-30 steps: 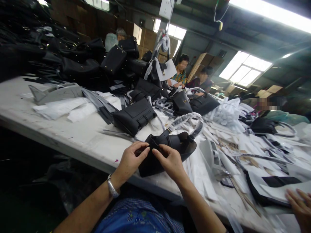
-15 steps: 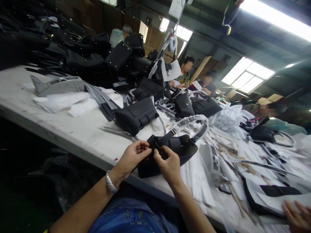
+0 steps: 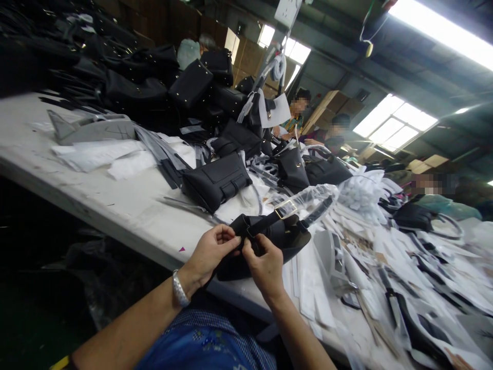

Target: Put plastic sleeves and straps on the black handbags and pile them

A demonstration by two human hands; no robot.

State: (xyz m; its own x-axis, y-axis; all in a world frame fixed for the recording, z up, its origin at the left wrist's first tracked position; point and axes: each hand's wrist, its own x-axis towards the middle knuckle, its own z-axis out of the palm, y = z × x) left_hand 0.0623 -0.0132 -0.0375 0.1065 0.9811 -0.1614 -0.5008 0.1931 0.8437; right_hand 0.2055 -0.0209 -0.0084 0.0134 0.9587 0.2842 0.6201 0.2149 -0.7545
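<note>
L hand (image 3: 211, 253), R hand (image 3: 265, 264) pinched near-closed, prob. gripping blk bag (image 3: 235, 270).

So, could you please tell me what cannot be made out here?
In the head view:
Black bag: exact part pinched by the left hand and right hand, hidden behind them.
Another person's hand: mostly cut off by the bottom edge.
Bag pile, upper left: many outlines lost in shadow.

Passage over tabletop (image 3: 127, 216) left of fingers (image 3: 229, 246); another black bag (image 3: 215, 180) beyond, white strips (image 3: 308, 293) right.
</note>
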